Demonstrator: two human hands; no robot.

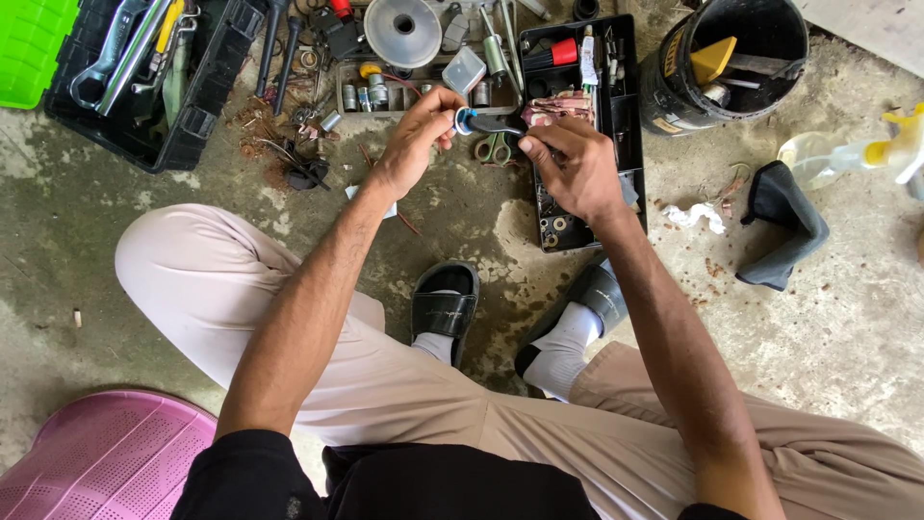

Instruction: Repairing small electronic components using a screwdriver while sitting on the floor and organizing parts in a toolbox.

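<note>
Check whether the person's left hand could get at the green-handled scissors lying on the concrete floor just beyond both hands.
Probably yes. The green-handled scissors lie uncovered beside the left hand, nothing across them. But that hand's fingers pinch the small blue-ringed dark part, shared with the right hand.

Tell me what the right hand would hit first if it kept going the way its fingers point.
Likely the left hand: the right hand points left along the dark tool both hold. Depth is unclear.
</note>
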